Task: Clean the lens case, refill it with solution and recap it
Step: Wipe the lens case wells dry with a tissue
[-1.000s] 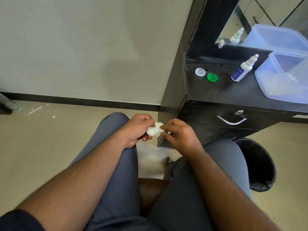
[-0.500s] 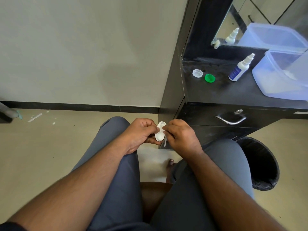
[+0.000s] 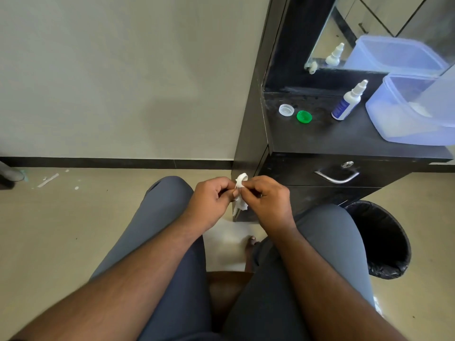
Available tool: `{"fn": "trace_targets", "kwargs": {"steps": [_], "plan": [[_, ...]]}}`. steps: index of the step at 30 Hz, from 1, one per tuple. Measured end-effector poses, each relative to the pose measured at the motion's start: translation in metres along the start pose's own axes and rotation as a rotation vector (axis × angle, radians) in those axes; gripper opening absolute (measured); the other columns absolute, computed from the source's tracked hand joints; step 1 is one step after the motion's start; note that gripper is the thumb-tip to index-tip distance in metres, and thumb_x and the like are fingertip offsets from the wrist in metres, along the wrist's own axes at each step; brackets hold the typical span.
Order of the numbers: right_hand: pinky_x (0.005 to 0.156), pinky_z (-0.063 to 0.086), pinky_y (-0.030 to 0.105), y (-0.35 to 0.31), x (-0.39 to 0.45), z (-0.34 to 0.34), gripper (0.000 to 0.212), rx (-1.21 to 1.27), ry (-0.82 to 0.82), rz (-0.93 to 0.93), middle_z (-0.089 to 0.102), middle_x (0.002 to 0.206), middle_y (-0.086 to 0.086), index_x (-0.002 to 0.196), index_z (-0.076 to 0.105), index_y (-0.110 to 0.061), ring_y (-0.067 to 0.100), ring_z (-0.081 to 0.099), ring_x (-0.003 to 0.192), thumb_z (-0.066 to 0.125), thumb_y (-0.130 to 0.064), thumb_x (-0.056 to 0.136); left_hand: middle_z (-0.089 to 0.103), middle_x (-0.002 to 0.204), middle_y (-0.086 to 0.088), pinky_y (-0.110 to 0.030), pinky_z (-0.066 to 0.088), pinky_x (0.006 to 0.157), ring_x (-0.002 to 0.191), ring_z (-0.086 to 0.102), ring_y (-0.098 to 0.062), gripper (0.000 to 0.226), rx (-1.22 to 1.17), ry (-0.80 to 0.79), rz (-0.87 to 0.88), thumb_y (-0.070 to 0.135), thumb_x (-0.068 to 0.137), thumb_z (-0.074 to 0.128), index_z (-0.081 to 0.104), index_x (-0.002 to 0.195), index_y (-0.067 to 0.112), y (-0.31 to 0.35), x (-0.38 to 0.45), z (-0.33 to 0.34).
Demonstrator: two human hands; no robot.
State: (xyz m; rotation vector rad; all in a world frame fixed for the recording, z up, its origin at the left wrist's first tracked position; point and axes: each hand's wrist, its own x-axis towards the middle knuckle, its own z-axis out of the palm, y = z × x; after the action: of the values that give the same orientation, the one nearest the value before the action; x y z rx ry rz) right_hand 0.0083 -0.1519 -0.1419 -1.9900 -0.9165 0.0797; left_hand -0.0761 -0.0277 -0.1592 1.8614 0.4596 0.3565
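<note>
Cleaning: both hands, left (image 3: 211, 198) and right (image 3: 267, 201), pinch the lens case (image 3: 240, 185) with a white wipe
Caps: white cap (image 3: 286, 110), green cap (image 3: 304, 116) off, on the surface (image 3: 344, 139)
Left: refilling from solution bottle (image 3: 347, 103), recapping

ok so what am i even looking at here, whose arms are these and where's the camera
There is no machine here. The camera is worn on a person's head and looks down, so the arms are their own, above their lap. The left hand and the right hand together hold a small white lens case with a bit of white tissue, apparently wiping it. On the black dresser top lie a clear cap and a green cap, beside a solution bottle and a translucent plastic tub. A black bin stands on the floor to the right.
</note>
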Motion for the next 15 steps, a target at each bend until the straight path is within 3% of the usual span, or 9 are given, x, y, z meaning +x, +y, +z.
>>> {"fn": "trace_targets", "kwargs": {"steps": [3,5,7,9,12,15], "plan": [[0.071,0.058,0.029,-0.007,-0.002,0.004,0.007,0.336,0.073,0.406,0.071,0.081,0.001,0.086,0.074,-0.014,0.013,0.067,0.075,0.069,-0.009,0.083,0.065,0.071,-0.001,-0.033,0.051,0.057,0.064,0.060,-0.012,0.009,0.117,0.033,0.149,0.007,0.090,0.063,0.068,0.082,0.005,0.000,0.001,0.004],[0.068,0.058,0.032,-0.012,-0.001,0.004,0.005,0.650,0.143,0.625,0.070,0.073,0.007,0.080,0.073,-0.008,0.019,0.066,0.067,0.069,-0.005,0.082,0.067,0.074,-0.007,-0.039,0.051,0.060,0.066,0.062,-0.020,0.009,0.188,0.009,0.204,0.008,0.090,0.063,0.067,0.083,0.004,-0.001,0.001,0.007],[0.057,0.054,0.028,-0.013,0.004,0.002,0.009,0.952,0.254,0.783,0.064,0.062,0.009,0.074,0.068,-0.004,0.018,0.059,0.056,0.068,-0.002,0.082,0.063,0.067,-0.007,-0.037,0.048,0.054,0.058,0.056,-0.016,0.012,0.240,-0.007,0.217,0.007,0.089,0.062,0.066,0.078,0.004,0.002,-0.001,0.012],[0.049,0.049,0.023,-0.008,0.010,-0.002,0.013,1.120,0.362,0.822,0.060,0.058,0.005,0.070,0.065,-0.006,0.014,0.056,0.051,0.067,-0.001,0.083,0.062,0.065,-0.005,-0.030,0.042,0.050,0.054,0.052,-0.016,0.014,0.230,0.024,0.177,0.006,0.088,0.064,0.065,0.074,0.007,0.003,-0.002,0.014],[0.056,0.050,0.022,0.002,0.012,-0.013,0.007,0.952,0.343,0.671,0.067,0.068,0.003,0.078,0.070,-0.009,0.014,0.061,0.061,0.069,-0.004,0.083,0.064,0.068,-0.010,-0.038,0.046,0.053,0.058,0.056,-0.025,0.016,0.178,0.078,0.048,0.008,0.087,0.063,0.062,0.071,0.007,0.001,0.000,0.007],[0.069,0.053,0.021,0.007,0.007,-0.021,0.012,0.380,0.101,0.307,0.069,0.089,0.000,0.093,0.073,-0.013,0.010,0.065,0.079,0.069,-0.008,0.083,0.060,0.065,-0.012,-0.047,0.049,0.054,0.062,0.057,-0.034,0.017,0.200,0.087,-0.021,0.010,0.086,0.062,0.058,0.070,0.009,-0.003,0.005,-0.005]]}}
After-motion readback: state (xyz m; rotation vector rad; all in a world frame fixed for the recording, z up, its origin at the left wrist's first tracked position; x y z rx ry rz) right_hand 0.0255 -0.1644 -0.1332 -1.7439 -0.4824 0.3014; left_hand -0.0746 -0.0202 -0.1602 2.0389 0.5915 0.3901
